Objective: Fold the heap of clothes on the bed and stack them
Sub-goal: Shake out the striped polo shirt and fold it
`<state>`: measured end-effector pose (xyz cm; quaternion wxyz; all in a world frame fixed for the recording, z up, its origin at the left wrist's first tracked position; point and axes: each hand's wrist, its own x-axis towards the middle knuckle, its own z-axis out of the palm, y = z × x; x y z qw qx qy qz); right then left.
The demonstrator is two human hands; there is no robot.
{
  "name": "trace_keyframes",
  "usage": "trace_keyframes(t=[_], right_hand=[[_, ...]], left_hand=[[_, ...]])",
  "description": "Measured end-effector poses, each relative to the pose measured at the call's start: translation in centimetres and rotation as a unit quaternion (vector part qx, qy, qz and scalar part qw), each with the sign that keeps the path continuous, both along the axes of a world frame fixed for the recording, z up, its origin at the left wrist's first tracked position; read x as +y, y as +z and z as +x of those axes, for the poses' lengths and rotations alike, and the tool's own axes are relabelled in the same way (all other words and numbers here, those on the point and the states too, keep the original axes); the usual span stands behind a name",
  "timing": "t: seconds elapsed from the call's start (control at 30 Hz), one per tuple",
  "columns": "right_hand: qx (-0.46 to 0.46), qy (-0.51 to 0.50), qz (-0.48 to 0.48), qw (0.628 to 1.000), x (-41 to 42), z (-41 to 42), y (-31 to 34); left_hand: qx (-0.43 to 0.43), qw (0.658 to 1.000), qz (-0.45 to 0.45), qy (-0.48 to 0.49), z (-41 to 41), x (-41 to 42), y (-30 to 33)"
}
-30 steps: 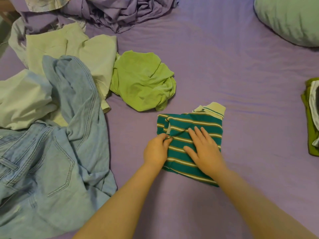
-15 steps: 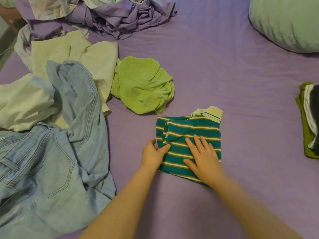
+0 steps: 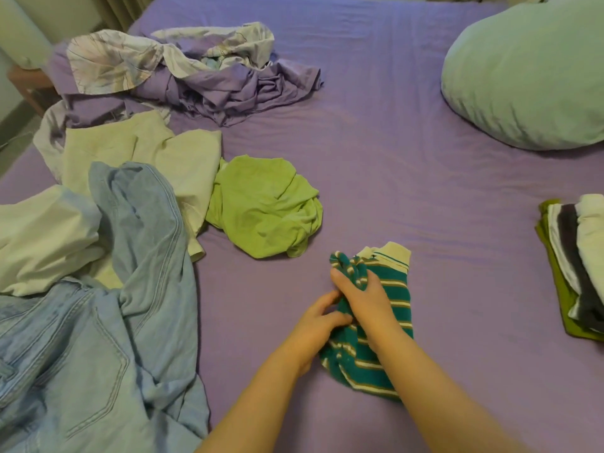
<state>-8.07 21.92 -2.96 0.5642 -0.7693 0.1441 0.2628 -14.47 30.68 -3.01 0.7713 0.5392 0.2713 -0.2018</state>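
The folded teal striped shirt (image 3: 389, 308) lies on the purple bed (image 3: 392, 158) directly under both hands, its long axis running away from the person, collar at the far end; the right hand (image 3: 362, 295) clutches its bunched far-left corner, the left hand (image 3: 318, 325) pinches its left edge beside it; the folded stack (image 3: 575, 269) sits well to the right, nearer the right hand, nothing between; the green top (image 3: 264, 207), jeans (image 3: 98, 322) and pale garments (image 3: 137, 155) lie left, the pillow (image 3: 529, 80) far right

Head view, downward over bed (image 3: 392, 158)
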Motion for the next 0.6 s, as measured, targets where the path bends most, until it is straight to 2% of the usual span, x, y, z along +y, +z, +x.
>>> trace_keyframes(t=[0.13, 0.23, 0.3, 0.37, 0.47, 0.6], right_hand=[[-0.058, -0.067, -0.06, 0.994, -2.7, 0.8, 1.1], [-0.043, -0.078, -0.059, 0.994, -5.3, 1.4, 2.2], [-0.051, -0.075, -0.047, 0.995, -7.0, 1.9, 3.8], [-0.061, -0.075, -0.038, 0.995, -8.8, 2.6, 5.8], [-0.061, -0.079, 0.002, 0.995, -11.7, 3.8, 9.3], [-0.04, -0.103, 0.122, 0.986, -16.0, 5.2, 13.9]], left_hand=[[-0.038, 0.994, 0.005, -0.099, 0.6, -2.3, 2.5], [-0.023, 0.998, 0.03, -0.059, 1.6, -3.2, 3.6], [-0.013, 0.996, 0.086, -0.022, 2.4, -3.6, 4.0], [-0.01, 0.99, 0.14, -0.03, 3.1, -4.2, 4.1], [0.009, 0.987, 0.153, -0.056, 4.1, -6.0, 5.0], [0.003, 0.995, 0.086, -0.054, 6.3, -10.2, 7.9]])
